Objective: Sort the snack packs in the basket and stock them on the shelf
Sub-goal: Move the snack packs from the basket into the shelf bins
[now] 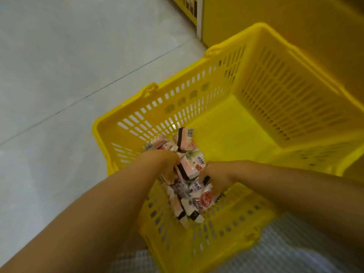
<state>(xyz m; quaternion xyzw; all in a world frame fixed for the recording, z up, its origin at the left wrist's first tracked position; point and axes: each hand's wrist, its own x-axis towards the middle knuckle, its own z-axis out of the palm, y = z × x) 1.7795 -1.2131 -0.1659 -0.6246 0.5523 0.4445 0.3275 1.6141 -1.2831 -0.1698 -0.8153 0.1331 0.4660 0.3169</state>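
Observation:
A yellow plastic basket (279, 99) with slotted walls stands on the floor in front of me. Several small pink-and-white snack packs (188, 168) with dark bands are bunched in its near left corner. My left hand (163, 160) reaches down into the pile from the left, fingers curled around a cluster of packs. My right hand (216, 178) comes in from the right and grips packs on the other side of the bunch. Both sets of fingertips are buried among the wrappers. The far half of the basket holds nothing.
Pale tiled floor (69, 75) spreads to the left. A yellow shelf unit (256, 18) rises at the top right behind the basket, with a white post (199, 16) at its corner. My checked clothing (275, 251) shows at the bottom edge.

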